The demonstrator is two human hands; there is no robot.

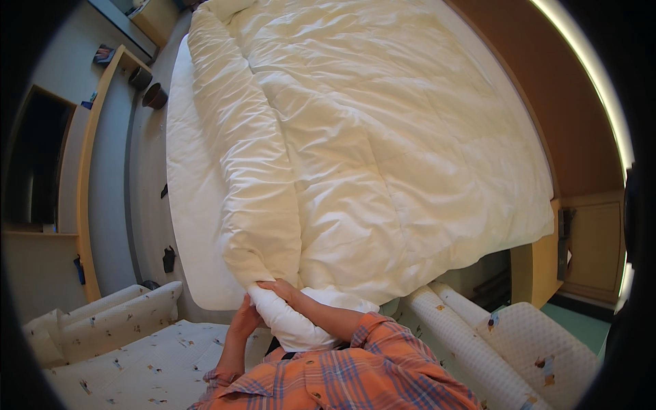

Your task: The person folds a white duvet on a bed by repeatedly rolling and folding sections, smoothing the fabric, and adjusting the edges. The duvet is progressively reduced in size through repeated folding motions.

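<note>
A large white duvet point(359, 154) covers most of the bed, its left side folded over in a long thick roll point(256, 174). The near end of that roll hangs past the bed's edge against my body. My left hand point(248, 315) grips the roll's end from the left side, fingers partly hidden behind the fabric. From above, my right hand point(279, 289) holds the same end, with the thumb and fingers pressed into the cloth. Along the left, a strip of the white mattress point(195, 205) shows beside the roll.
A sofa with patterned quilted covers point(154, 359) stands close by on the left, and another patterned seat point(533, 338) on the right. Dark bins point(155, 96) stand on the floor near a long wooden desk point(95, 154). Black items point(169, 259) lie beside the bed.
</note>
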